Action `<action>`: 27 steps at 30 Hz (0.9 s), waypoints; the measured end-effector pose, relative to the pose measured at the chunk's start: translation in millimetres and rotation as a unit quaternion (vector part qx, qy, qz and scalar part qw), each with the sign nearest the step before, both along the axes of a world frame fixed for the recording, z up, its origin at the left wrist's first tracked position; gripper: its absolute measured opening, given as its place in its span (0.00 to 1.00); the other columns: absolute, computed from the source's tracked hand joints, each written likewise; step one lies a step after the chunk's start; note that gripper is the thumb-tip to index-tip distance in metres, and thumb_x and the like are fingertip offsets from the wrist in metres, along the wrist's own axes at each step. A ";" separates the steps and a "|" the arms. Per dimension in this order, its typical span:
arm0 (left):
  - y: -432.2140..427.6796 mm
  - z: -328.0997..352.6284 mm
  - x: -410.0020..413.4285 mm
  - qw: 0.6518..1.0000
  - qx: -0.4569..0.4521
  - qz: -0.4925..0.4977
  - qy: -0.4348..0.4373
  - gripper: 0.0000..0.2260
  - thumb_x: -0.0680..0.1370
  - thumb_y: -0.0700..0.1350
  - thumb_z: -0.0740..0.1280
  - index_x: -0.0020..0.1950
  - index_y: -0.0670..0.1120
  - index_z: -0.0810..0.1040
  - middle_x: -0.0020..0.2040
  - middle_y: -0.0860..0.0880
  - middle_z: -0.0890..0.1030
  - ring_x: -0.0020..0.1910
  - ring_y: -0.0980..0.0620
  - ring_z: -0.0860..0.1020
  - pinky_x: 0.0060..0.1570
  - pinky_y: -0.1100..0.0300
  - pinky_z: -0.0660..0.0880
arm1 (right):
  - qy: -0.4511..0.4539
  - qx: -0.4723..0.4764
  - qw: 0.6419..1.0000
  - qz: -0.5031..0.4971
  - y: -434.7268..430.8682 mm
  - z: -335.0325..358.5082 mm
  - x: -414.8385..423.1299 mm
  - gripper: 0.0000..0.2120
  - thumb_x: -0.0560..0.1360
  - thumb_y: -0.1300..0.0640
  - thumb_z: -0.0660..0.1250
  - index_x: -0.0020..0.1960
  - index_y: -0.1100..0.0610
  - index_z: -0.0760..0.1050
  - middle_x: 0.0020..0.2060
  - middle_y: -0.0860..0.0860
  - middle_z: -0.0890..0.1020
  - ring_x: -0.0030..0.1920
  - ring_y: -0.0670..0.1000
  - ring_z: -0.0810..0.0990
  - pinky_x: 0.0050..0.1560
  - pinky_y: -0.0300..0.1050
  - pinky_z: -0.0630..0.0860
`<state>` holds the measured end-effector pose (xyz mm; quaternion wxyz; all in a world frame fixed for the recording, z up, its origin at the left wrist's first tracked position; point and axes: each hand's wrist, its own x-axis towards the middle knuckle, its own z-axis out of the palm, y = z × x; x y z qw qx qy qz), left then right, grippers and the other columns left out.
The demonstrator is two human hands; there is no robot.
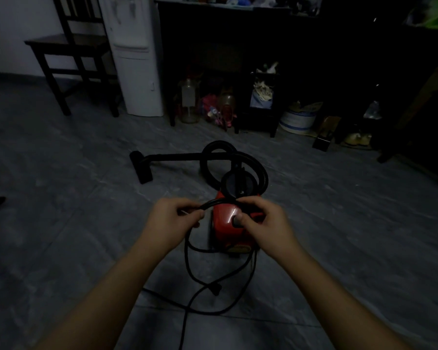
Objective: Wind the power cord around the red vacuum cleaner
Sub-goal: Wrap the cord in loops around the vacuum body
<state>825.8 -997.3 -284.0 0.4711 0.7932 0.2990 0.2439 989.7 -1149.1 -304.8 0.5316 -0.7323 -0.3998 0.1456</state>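
While both hands hold a stretch of the black power cord (219,201) across the top of the red vacuum cleaner (228,232), the winding looks barely begun. The left hand (173,221) has its grip pinched round the cord just left of the body. The right hand (262,222) has its grip curled on the cord at the machine's upper right, with the thumb against the red shell. I judge that at most one pass lies over the body. Most of the cord lies slack in loops on the floor (61,223) near the person, what looks like the plug (215,289) among them, all left to wrap. The vacuum sits on dim grey tiles, its hose (216,144) coiled behind and the floor nozzle (143,168) off to the left. Beyond stand a dark wooden chair (68,46), a white water dispenser (134,72) and a dark sideboard (213,34), with a glass jar (189,99) and a striped pot (297,120) below it.
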 end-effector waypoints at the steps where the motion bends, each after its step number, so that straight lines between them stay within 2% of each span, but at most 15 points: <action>1: 1.3 0.7 -0.2 1.000 -0.001 0.006 -0.010 0.11 0.74 0.39 0.74 0.41 0.57 0.83 0.36 0.54 0.86 0.34 0.56 0.84 0.33 0.65 0.79 | 0.000 0.001 1.000 -0.006 0.1 -1.4 0.8 0.15 0.73 0.59 0.74 0.55 0.42 0.80 0.51 0.41 0.84 0.55 0.42 0.82 0.56 0.39 0.78; 3: 3.2 1.7 -0.1 0.999 -0.009 0.016 -0.028 0.12 0.74 0.39 0.74 0.40 0.57 0.83 0.37 0.56 0.86 0.34 0.56 0.85 0.33 0.66 0.79 | -0.003 -0.001 1.000 -0.018 -0.3 -4.1 2.8 0.16 0.73 0.60 0.74 0.58 0.48 0.81 0.53 0.44 0.84 0.54 0.43 0.81 0.54 0.36 0.77; 6: 4.6 0.5 1.6 0.997 -0.047 0.042 -0.054 0.08 0.74 0.37 0.74 0.44 0.51 0.84 0.38 0.49 0.86 0.35 0.53 0.85 0.36 0.63 0.80 | 0.003 -0.001 1.000 -0.020 -1.2 -6.8 5.2 0.16 0.73 0.61 0.74 0.60 0.51 0.81 0.51 0.47 0.84 0.50 0.42 0.82 0.49 0.30 0.75; 9: 5.2 1.7 2.7 0.991 -0.095 0.058 -0.075 0.05 0.75 0.37 0.73 0.46 0.46 0.84 0.41 0.43 0.86 0.35 0.52 0.86 0.35 0.64 0.80 | 0.003 -0.014 1.000 -0.022 -1.2 -9.5 6.8 0.15 0.74 0.61 0.73 0.59 0.50 0.80 0.48 0.46 0.83 0.49 0.41 0.82 0.48 0.29 0.75; 13: 2.6 4.8 2.0 0.987 -0.124 0.041 -0.090 0.07 0.76 0.36 0.71 0.45 0.49 0.84 0.41 0.43 0.86 0.35 0.53 0.85 0.33 0.67 0.79 | 0.009 -0.039 0.998 -0.048 -0.2 -15.2 9.1 0.13 0.74 0.60 0.73 0.57 0.49 0.80 0.47 0.47 0.84 0.47 0.46 0.83 0.46 0.32 0.77; 16: 3.2 3.5 2.6 0.987 -0.129 0.036 -0.088 0.06 0.76 0.36 0.71 0.46 0.48 0.84 0.41 0.45 0.86 0.36 0.52 0.85 0.34 0.66 0.79 | 0.015 -0.049 0.997 -0.057 -0.2 -19.2 11.1 0.12 0.74 0.61 0.72 0.54 0.46 0.79 0.47 0.46 0.83 0.45 0.44 0.82 0.43 0.28 0.75; 18: 4.1 2.1 2.3 0.988 -0.125 0.029 -0.086 0.07 0.77 0.36 0.71 0.45 0.48 0.84 0.39 0.47 0.86 0.37 0.51 0.85 0.34 0.67 0.78 | 0.021 -0.050 0.997 -0.057 0.2 -21.5 11.8 0.12 0.75 0.61 0.72 0.54 0.48 0.79 0.48 0.47 0.83 0.46 0.45 0.82 0.46 0.30 0.76; 21: 5.7 -0.2 1.3 0.992 -0.103 0.015 -0.068 0.06 0.77 0.37 0.71 0.45 0.47 0.84 0.39 0.47 0.86 0.37 0.53 0.86 0.34 0.68 0.78 | 0.039 -0.055 0.996 -0.052 1.4 -23.9 13.4 0.09 0.75 0.62 0.72 0.54 0.55 0.81 0.47 0.54 0.84 0.47 0.53 0.84 0.50 0.43 0.81; 24: 7.8 -4.2 0.1 0.998 -0.043 0.004 -0.035 0.06 0.76 0.39 0.72 0.44 0.50 0.84 0.40 0.48 0.86 0.38 0.53 0.85 0.37 0.66 0.80 | 0.032 -0.075 0.996 -0.043 0.2 -25.7 15.5 0.08 0.75 0.60 0.72 0.54 0.55 0.82 0.44 0.55 0.84 0.44 0.52 0.83 0.43 0.37 0.77; 27: 8.9 -7.6 -1.1 1.000 0.016 -0.003 -0.009 0.08 0.75 0.40 0.73 0.43 0.54 0.83 0.40 0.51 0.85 0.38 0.55 0.84 0.40 0.66 0.80 | 0.022 -0.082 0.996 -0.036 -0.8 -26.7 16.7 0.06 0.74 0.61 0.73 0.51 0.56 0.82 0.41 0.52 0.83 0.41 0.47 0.80 0.42 0.36 0.73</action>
